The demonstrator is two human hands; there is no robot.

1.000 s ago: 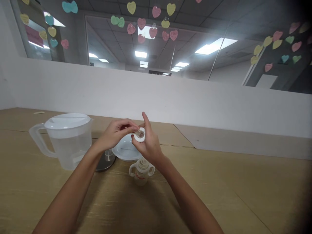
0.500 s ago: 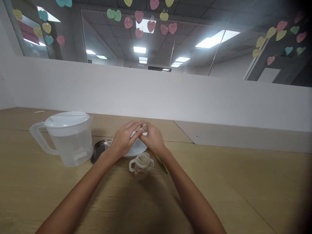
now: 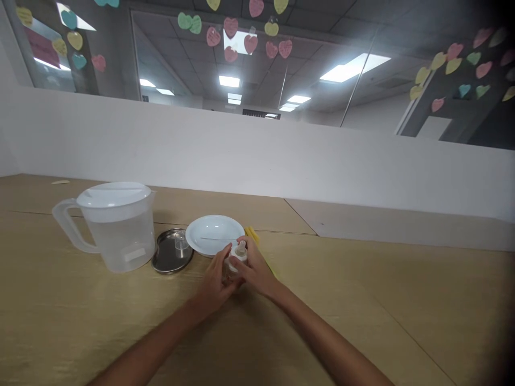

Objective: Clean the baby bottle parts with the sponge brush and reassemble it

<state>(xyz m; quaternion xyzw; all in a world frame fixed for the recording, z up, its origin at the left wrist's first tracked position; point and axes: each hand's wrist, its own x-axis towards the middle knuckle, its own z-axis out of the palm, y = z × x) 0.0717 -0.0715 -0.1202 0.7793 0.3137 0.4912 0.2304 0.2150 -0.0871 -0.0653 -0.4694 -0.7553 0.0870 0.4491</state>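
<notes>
A small baby bottle [image 3: 228,274] stands at the middle of the table, its body largely hidden by my fingers. On its top sits a white collar with a clear nipple [image 3: 241,245]. My left hand [image 3: 214,283] wraps round the bottle's body from the left. My right hand [image 3: 258,271] grips the collar, thumb in front and fingers behind. Just beyond the hands lies a pale blue-white bowl [image 3: 213,227] with a thin stick [image 3: 217,239] in it. Left of the bowl, a round steel tray [image 3: 172,262] carries a clear cap [image 3: 182,243].
On the left stands a big translucent lidded pitcher [image 3: 124,236], handle to the left. Something yellow [image 3: 252,234] lies behind my right hand, partly hidden. A white wall [image 3: 241,155] rises behind the table, with a window above bearing heart-shaped notes [image 3: 230,27].
Both hands have come down and nearer, from above the bowl onto the bottle. The nipple and collar they held are now on the bottle's top. Bowl and tray show more fully.
</notes>
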